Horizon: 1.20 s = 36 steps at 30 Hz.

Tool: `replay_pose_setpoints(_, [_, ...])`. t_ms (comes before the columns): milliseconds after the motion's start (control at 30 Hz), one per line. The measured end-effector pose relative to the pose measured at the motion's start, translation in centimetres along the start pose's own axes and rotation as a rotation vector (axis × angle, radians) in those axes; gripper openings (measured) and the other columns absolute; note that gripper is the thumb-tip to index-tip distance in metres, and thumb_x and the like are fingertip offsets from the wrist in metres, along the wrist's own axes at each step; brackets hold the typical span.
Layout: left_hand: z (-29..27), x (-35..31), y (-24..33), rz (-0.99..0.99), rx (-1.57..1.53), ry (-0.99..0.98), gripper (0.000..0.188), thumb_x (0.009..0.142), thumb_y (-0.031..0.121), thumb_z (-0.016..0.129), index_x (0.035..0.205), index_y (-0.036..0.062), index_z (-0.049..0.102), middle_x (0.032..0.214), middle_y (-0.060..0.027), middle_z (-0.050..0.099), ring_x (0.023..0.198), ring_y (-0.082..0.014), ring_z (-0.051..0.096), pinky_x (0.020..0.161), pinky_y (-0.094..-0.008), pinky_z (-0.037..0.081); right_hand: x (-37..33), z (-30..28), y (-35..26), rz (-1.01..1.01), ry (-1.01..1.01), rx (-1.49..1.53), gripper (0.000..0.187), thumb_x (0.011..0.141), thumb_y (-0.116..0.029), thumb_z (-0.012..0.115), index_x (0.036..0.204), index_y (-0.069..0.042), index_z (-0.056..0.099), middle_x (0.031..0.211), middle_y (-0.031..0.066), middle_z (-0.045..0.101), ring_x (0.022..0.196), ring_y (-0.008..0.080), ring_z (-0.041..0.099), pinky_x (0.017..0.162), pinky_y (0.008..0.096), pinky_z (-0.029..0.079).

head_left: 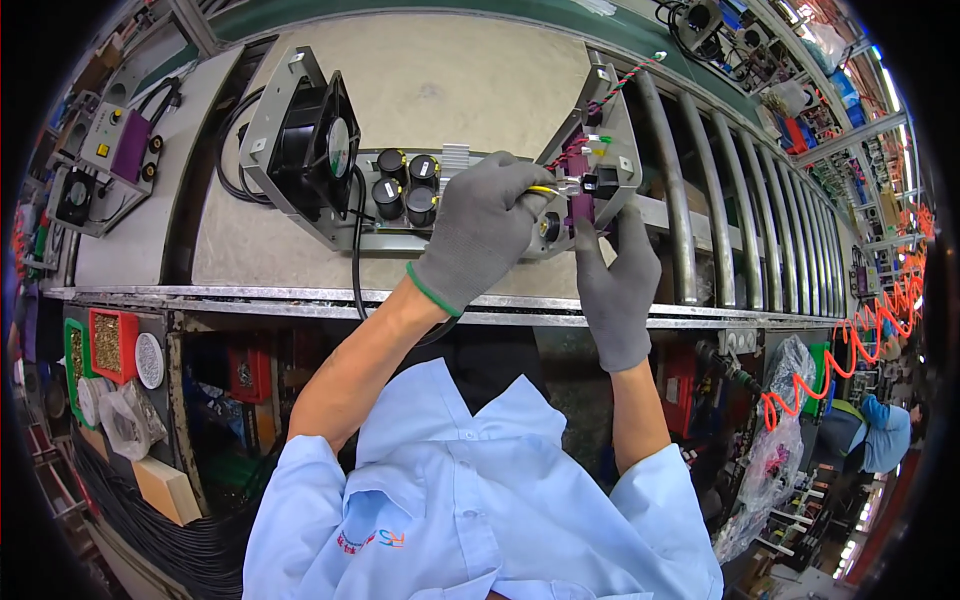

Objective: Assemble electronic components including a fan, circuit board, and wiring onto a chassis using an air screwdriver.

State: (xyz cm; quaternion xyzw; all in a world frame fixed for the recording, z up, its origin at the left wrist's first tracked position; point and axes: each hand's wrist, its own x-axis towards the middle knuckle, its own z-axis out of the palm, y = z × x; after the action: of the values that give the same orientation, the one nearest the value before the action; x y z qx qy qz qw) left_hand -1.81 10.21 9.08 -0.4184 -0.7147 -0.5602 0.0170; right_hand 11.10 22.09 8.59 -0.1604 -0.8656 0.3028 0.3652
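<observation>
Fan end on the left, panel end on the right, open power-supply chassis lying across the bench; that's my work. Left hand, grey glove: thumb and forefinger are closed in a pinch on a yellow-sleeved wire, its clear-covered terminals pointing at the back of the purple front panel. Right hand: thumb and forefinger stand apart at the panel's lower end, thumb under the purple part, forefinger up by the grey end plate. Looks like bracing; can't tell whether they actually grip.

I'd call the step in hand wiring the panel: leads to the black socket-like part. Can't tell if any terminal is seated; glove and clutter hide the contact. Next move calls for lining the terminal up with its tab and pushing straight while the right hand backs the plate. Risk, my guess: the lead bends or slips sideways.

Around it: red-green twisted wires stick up past the plate with a free white plug; black capacitors sit mid-chassis, black fan at the far end. Metal rollers run just right of the bench.
</observation>
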Motion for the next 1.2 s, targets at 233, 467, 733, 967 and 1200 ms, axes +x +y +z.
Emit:
replay_pose_setpoints(233, [0.0,0.5,0.0,0.045,0.051,-0.027,0.013,0.084,0.005,0.067,0.096,0.0033,0.072,0.085,-0.0159,0.066,0.076,-0.033,0.066,0.067,-0.0417,0.052,-0.2,-0.2,-0.4,0.023,-0.028,-0.055,0.052,0.092,-0.007,0.066,0.14,0.007,0.049,0.092,0.0206,0.069,0.082,0.0305,0.071,0.073,0.0361,0.055])
replay_pose_setpoints(467, [-0.5,0.7,0.2,0.028,0.109,-0.088,0.014,0.085,0.009,0.07,0.098,0.0036,0.073,0.088,-0.0129,0.069,0.077,-0.0269,0.067,0.069,-0.0361,0.051,-0.3,-0.1,-0.9,0.1,-0.015,-0.016,0.024,0.097,-0.014,0.065,0.114,0.004,0.063,0.094,0.0179,0.071,0.085,0.0202,0.07,0.079,0.033,0.053])
replay_pose_setpoints(733, [0.0,0.9,0.1,0.01,0.081,-0.094,0.015,0.086,0.01,0.07,0.099,0.0031,0.072,0.087,-0.0141,0.068,0.076,-0.0283,0.066,0.07,-0.0367,0.051,-0.3,0.2,-0.7,0.102,0.011,0.015,0.024,0.097,-0.011,0.064,0.115,0.004,0.063,0.095,0.0181,0.071,0.085,0.0209,0.071,0.079,0.0332,0.054])
replay_pose_setpoints(967, [0.6,0.9,-0.3,0.063,0.091,-0.061,0.014,0.086,0.009,0.069,0.099,0.0034,0.072,0.087,-0.0141,0.069,0.076,-0.0286,0.067,0.069,-0.0365,0.051,-0.5,0.0,-0.8,0.084,-0.013,-0.051,0.023,0.096,-0.009,0.064,0.114,0.004,0.063,0.093,0.0176,0.071,0.082,0.0223,0.071,0.077,0.0335,0.054])
replay_pose_setpoints(1200, [1.5,1.4,0.1,0.063,0.049,-0.027,0.014,0.085,0.008,0.07,0.098,0.0018,0.072,0.087,-0.015,0.069,0.079,-0.03,0.068,0.072,-0.0369,0.054,-0.5,0.1,-0.5,0.052,0.006,-0.087,0.031,0.091,-0.008,0.067,0.118,0.003,0.058,0.089,0.0205,0.07,0.078,0.0367,0.071,0.064,0.0429,0.052])
